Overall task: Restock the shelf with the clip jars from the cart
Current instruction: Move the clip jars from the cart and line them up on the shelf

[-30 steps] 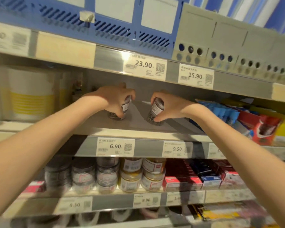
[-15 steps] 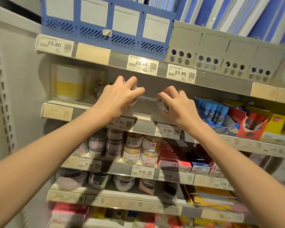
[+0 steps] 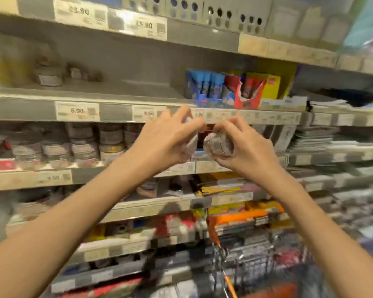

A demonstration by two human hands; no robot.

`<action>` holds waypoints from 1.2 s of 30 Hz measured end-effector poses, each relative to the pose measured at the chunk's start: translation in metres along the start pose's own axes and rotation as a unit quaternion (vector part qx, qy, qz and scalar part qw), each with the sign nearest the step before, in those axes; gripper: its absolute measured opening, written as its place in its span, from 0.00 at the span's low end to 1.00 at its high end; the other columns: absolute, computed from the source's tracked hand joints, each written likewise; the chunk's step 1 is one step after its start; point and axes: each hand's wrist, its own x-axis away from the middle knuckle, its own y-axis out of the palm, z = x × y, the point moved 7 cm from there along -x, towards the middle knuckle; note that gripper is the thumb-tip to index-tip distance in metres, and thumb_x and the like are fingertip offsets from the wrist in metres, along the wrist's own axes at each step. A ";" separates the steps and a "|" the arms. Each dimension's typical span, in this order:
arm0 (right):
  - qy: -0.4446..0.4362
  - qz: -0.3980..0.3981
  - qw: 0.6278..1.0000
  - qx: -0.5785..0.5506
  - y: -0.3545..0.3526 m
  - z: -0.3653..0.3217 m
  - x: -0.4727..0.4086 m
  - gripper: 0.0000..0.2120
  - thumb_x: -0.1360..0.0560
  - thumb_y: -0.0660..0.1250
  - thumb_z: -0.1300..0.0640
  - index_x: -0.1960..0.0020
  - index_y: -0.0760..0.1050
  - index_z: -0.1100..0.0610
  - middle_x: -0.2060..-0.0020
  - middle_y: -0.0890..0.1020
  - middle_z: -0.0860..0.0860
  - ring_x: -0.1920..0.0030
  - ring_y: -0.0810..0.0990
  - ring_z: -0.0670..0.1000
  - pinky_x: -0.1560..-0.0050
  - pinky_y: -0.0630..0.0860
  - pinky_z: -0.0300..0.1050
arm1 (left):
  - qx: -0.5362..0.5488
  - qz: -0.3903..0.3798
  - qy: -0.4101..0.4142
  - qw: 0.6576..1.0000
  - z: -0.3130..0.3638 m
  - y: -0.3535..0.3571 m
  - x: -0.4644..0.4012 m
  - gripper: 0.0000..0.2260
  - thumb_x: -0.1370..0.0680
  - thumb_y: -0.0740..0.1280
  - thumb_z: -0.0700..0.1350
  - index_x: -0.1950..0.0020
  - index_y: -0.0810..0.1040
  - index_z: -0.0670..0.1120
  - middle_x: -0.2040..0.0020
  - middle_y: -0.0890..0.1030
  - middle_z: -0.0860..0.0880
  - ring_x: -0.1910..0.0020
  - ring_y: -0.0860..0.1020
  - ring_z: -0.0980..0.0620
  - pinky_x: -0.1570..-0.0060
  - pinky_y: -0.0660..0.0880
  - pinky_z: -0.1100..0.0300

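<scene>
Hands raised before the shelf's front edge (image 3: 116,114), I grip one clip jar in each: my left hand (image 3: 168,138) curls round a jar (image 3: 191,141) mostly hidden, my right hand (image 3: 243,145) clasps a clear jar (image 3: 218,144) by its sides. Small, rigid, smooth-walled, they look light but slippery; gripping round the body seems safest. Cart (image 3: 245,261) below.

Warm overhead store light falls evenly across the shelves (image 3: 116,97), with soft glare on the upper price tags (image 3: 125,18). Motion blur smears the whole view, heaviest at the right edge and around the cart (image 3: 245,261) below. Wide-angle distortion bows the shelf lines.
</scene>
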 end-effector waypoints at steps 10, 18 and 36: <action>0.214 -0.146 0.964 0.058 0.052 0.114 0.133 0.24 0.32 0.72 0.46 0.41 0.65 0.45 0.42 0.68 0.46 0.47 0.75 0.52 0.64 0.66 0.44 | 0.133 -0.167 0.122 0.969 0.107 0.159 -0.025 0.25 0.31 0.73 0.51 0.39 0.66 0.54 0.41 0.66 0.48 0.45 0.70 0.43 0.56 0.74 0.46; 0.374 -0.246 0.889 0.097 0.099 0.173 0.249 0.26 0.29 0.70 0.46 0.35 0.64 0.49 0.40 0.67 0.50 0.46 0.74 0.55 0.65 0.64 0.45 | 0.191 -0.273 0.251 0.909 0.209 0.271 -0.020 0.25 0.30 0.73 0.52 0.40 0.63 0.57 0.40 0.64 0.50 0.42 0.68 0.43 0.56 0.73 0.49; 0.652 -0.324 0.685 0.008 0.183 0.195 0.585 0.30 0.28 0.68 0.46 0.30 0.61 0.49 0.37 0.67 0.52 0.43 0.74 0.57 0.60 0.68 0.46 | 0.246 -0.494 0.389 0.737 0.424 0.454 0.145 0.32 0.31 0.74 0.48 0.31 0.65 0.51 0.37 0.67 0.46 0.44 0.73 0.41 0.51 0.73 0.51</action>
